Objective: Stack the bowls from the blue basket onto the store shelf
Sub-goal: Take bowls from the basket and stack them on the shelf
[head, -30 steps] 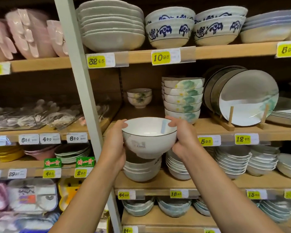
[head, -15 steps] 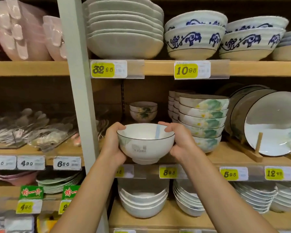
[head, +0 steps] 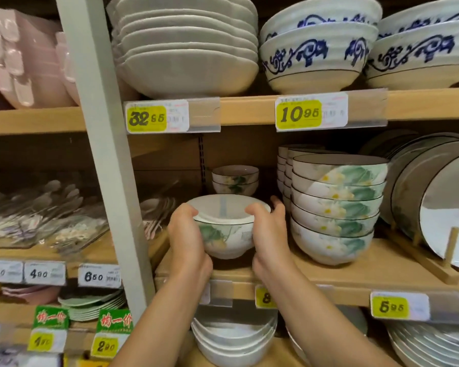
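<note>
Down at the bottom, both forearms stretch up in front of a lower stack of plain white bowls (head: 233, 337), and here are the hands at the middle shelf (head: 329, 276). The left hand (head: 188, 242) clasps the left wall of the bowl (head: 227, 235), thumb hooked over the near rim, fingers curled round the side. The right hand (head: 269, 234) mirrors it on the other side, thumb on the rim, fingers wrapped round with the tips peeking past the far edge. The bowl sits upright between them, green leaf and yellow flower on its side, a pale blue strip inside, its foot low over the front of the wooden board; touching or just clear, I cannot tell. Just to its right stands a stack of larger floral bowls (head: 334, 207), and further right plates (head: 448, 207) lean in a wooden rack. Straight behind the held bowl, deeper in, two small matching bowls (head: 235, 180) sit nested. A pale upright post (head: 104, 154) rises to the left. Up top, white dishes (head: 186, 49) and blue-patterned bowls (head: 318, 49) sit above yellow price tags (head: 146, 118)
</note>
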Demonstrator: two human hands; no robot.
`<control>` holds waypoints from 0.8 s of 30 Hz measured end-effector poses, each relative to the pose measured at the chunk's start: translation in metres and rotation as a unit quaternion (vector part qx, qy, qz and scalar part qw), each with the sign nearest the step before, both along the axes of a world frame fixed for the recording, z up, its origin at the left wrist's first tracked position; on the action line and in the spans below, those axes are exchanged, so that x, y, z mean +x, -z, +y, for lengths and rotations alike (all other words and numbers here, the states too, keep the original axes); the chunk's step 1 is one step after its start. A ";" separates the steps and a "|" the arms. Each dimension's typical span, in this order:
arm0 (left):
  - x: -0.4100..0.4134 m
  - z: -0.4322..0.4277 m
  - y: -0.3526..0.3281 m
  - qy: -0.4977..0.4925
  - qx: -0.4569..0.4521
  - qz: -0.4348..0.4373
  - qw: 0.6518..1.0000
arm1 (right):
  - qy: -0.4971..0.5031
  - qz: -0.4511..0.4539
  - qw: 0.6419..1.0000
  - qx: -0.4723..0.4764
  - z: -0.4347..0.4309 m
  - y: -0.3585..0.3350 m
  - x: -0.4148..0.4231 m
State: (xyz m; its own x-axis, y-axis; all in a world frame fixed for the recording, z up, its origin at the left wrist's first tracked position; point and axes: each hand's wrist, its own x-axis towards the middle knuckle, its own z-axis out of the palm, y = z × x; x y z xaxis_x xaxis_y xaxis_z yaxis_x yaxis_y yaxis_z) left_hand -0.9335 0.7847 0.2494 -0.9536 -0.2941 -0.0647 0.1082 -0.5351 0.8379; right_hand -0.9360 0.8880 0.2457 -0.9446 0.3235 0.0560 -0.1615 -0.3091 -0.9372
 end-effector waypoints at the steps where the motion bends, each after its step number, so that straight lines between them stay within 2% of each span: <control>1: 0.000 -0.001 0.004 0.000 -0.021 0.006 1.000 | -0.008 -0.027 0.999 -0.034 0.004 -0.006 -0.007; 3: -0.002 -0.006 0.008 0.013 -0.066 0.027 0.997 | -0.043 -0.063 0.991 -0.106 0.015 -0.012 -0.017; 5: -0.007 -0.012 0.007 0.005 -0.090 0.024 0.996 | -0.076 -0.069 0.987 -0.125 0.021 -0.013 -0.020; 8: -0.014 -0.013 0.006 -0.007 -0.054 -0.011 0.998 | -0.095 -0.067 0.986 -0.119 0.019 -0.009 -0.028; 11: -0.023 -0.010 0.005 -0.032 -0.014 -0.025 0.999 | -0.061 -0.062 0.992 -0.092 0.014 -0.004 -0.032; 15: -0.038 -0.005 0.000 -0.076 -0.026 0.004 0.997 | -0.017 -0.038 0.999 -0.021 0.006 0.007 -0.035; 20: -0.072 0.012 -0.030 -0.144 -0.083 0.088 0.982 | 0.041 -0.039 0.991 -0.119 -0.001 -0.028 -0.075; 24: -0.121 0.014 -0.053 -0.130 -0.116 0.084 0.981 | 0.089 0.022 0.988 -0.122 -0.004 -0.051 -0.114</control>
State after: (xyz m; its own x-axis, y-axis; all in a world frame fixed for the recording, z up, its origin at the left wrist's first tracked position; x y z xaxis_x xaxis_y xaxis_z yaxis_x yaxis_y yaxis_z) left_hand -1.0543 0.7992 0.3022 -0.8362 -0.5166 0.1842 0.3623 -0.2680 0.8927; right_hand -1.0495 0.8841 0.2968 -0.8704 0.4924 -0.0048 -0.2714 -0.4878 -0.8297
